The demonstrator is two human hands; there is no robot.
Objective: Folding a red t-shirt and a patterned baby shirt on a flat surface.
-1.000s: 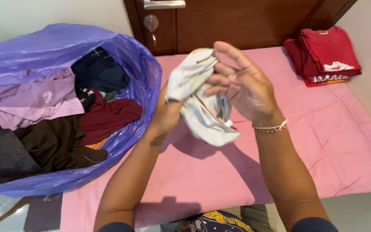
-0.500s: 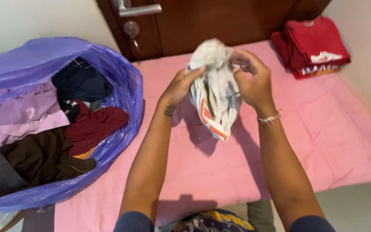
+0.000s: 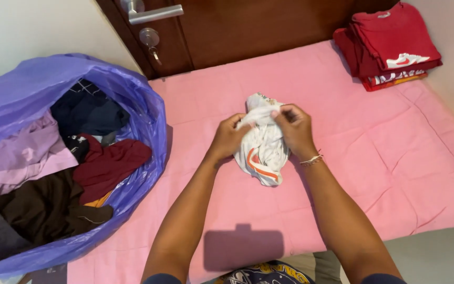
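A crumpled white garment (image 3: 262,148) with orange marks hangs bunched between both hands, its lower end resting on the pink bed sheet (image 3: 374,158). My left hand (image 3: 227,138) pinches its upper left edge. My right hand (image 3: 294,129), with a beaded bracelet at the wrist, grips the upper right edge close beside the left. Both hands are over the middle of the bed.
A large purple plastic bag (image 3: 132,105) full of dark, maroon and lilac clothes stands at the left. A stack of folded red shirts (image 3: 390,44) lies at the bed's far right corner. A brown door (image 3: 227,31) with a metal handle is behind.
Both hands have lowered the white garment from in front of me down onto the pink sheet, and they have drawn closer together on its top edge.
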